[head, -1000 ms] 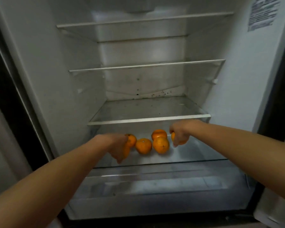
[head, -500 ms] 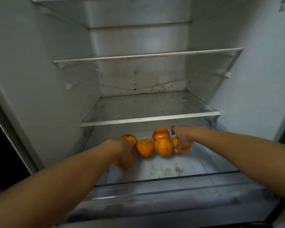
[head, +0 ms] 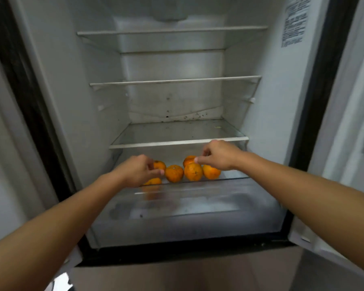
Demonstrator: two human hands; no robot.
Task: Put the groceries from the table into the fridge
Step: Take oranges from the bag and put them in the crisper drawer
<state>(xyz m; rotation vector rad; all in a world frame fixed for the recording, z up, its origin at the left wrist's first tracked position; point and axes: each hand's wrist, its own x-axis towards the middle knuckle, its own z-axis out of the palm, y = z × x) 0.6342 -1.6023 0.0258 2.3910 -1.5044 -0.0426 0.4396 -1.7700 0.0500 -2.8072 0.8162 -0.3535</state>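
Note:
Several oranges lie in a row on the lowest glass shelf (head: 229,179) of the open fridge (head: 277,114). One orange (head: 174,173) sits in the middle, another orange (head: 193,171) to its right, and a third orange (head: 211,172) under my right wrist. My left hand (head: 138,170) hovers over the row's left end with loose fingers, above an orange (head: 152,181) at the shelf's front edge. My right hand (head: 218,155) is lifted just above the right oranges, fingers apart, holding nothing.
Three upper glass shelves (head: 177,142) hold nothing. A clear drawer (head: 187,208) sits below the oranges' shelf. The fridge door (head: 345,122) stands open on the right, a dark frame edge (head: 29,97) on the left.
Both hands have let go of the oranges they held and pulled back a little; those oranges now rest on the shelf. The camera has drawn back and tilted up.

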